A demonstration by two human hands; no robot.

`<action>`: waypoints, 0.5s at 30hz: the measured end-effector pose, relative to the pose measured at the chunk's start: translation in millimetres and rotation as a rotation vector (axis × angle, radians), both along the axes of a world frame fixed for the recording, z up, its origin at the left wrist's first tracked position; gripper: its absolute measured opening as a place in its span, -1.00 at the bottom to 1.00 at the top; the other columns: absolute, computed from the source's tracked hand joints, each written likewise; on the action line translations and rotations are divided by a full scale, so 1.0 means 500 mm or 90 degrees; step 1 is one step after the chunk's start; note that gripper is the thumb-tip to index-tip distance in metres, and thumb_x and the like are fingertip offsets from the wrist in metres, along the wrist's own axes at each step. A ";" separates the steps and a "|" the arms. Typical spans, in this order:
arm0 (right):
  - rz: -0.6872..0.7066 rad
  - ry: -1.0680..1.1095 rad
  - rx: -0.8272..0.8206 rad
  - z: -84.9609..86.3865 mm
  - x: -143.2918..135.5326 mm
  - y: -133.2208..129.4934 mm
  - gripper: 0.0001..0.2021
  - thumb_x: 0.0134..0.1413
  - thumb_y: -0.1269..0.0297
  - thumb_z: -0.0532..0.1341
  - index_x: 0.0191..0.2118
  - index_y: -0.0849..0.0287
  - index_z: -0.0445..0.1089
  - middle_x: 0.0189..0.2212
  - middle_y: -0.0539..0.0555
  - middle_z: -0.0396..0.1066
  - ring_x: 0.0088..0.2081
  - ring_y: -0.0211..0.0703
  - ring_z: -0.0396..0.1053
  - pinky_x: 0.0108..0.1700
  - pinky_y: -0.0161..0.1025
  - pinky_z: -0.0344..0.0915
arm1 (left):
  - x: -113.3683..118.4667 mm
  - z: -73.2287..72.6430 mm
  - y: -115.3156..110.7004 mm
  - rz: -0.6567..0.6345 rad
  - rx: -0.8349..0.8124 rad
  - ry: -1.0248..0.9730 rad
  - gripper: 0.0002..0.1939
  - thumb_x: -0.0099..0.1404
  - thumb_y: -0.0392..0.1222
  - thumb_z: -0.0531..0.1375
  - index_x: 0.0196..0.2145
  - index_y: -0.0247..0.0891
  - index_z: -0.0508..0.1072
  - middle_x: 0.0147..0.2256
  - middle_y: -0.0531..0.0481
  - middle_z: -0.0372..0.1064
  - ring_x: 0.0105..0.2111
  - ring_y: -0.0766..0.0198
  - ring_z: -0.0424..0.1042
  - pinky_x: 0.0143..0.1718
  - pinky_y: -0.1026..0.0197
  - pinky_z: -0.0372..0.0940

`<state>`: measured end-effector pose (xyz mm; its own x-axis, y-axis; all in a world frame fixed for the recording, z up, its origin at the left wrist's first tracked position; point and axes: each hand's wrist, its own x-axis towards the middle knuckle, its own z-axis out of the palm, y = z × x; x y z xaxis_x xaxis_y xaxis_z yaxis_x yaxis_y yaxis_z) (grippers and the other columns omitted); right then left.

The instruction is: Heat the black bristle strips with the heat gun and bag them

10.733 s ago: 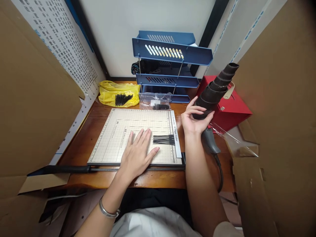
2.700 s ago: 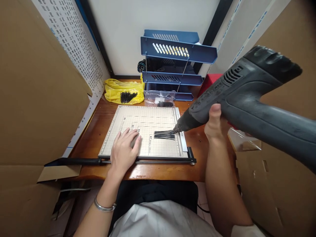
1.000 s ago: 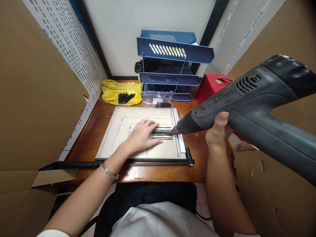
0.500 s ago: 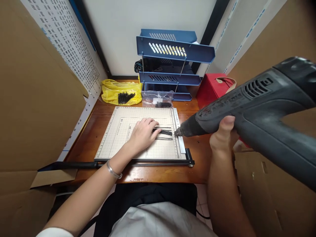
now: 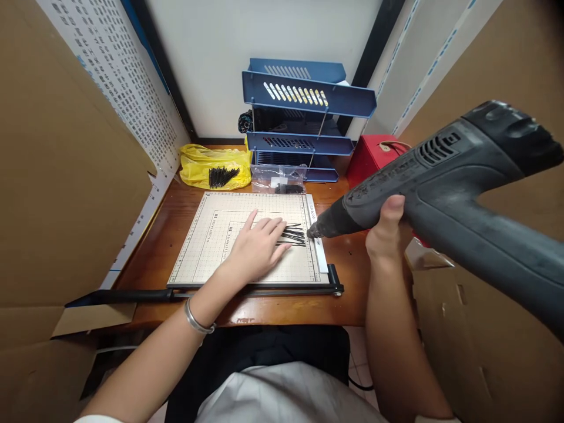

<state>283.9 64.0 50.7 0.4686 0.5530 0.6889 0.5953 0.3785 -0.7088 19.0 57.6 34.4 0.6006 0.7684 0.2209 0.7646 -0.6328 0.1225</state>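
Note:
My left hand (image 5: 259, 247) lies palm down with spread fingers on several thin black cords (image 5: 294, 235), whose right ends stick out past the fingertips. Beneath them is the cream gridded board of a paper cutter (image 5: 194, 252). Wrapped around the body of a dark grey heat gun (image 5: 396, 188) is my right hand (image 5: 386, 232), its thumb on the near side and most fingers hidden behind. The nozzle points left at the board's right edge, close to the cord ends. Whether it touches the board, I cannot tell.
Behind the board lie a yellow bag (image 5: 189, 167) with short black pieces (image 5: 223, 175) on it and a clear plastic bag (image 5: 264, 177). Blue stacked trays (image 5: 304, 141) and a red box (image 5: 363, 155) stand farther back. The cutter's black handle (image 5: 150, 295) extends left along the front.
My left hand has flattened and spread its fingers, shifting slightly toward me. The cords under it have moved and now fan out a little. My right hand still grips the heat gun.

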 end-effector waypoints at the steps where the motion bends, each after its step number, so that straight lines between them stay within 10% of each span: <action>1: 0.004 -0.005 -0.002 -0.001 0.002 -0.004 -0.31 0.27 -0.33 0.00 0.28 0.00 0.38 0.25 0.12 0.34 0.42 0.15 0.09 0.53 0.27 -0.32 | -0.003 0.006 0.010 0.007 -0.016 -0.004 -0.42 0.53 0.14 0.08 0.28 -0.32 0.37 0.26 -0.22 0.37 0.23 -0.06 0.35 0.44 -0.27 -0.16; 6: 0.002 -0.016 -0.009 0.007 -0.008 0.009 -0.28 0.29 -0.30 -0.01 0.33 0.08 0.32 0.31 0.19 0.27 0.46 0.17 0.01 0.53 0.21 -0.29 | -0.006 0.015 0.044 -0.006 -0.099 -0.016 -0.48 0.38 0.16 0.27 0.09 -0.29 0.50 0.09 -0.21 0.46 0.08 -0.10 0.39 0.19 -0.17 0.21; 15: 0.029 0.005 0.013 0.015 -0.022 0.019 -0.30 0.24 -0.33 0.05 0.29 0.02 0.34 0.30 0.14 0.27 0.45 0.17 0.04 0.52 0.27 -0.24 | 0.019 -0.012 0.088 0.037 -0.099 -0.088 -0.81 0.46 -0.13 0.17 -0.20 -0.22 0.56 -0.20 -0.13 0.54 -0.13 0.01 0.45 -0.08 -0.02 0.29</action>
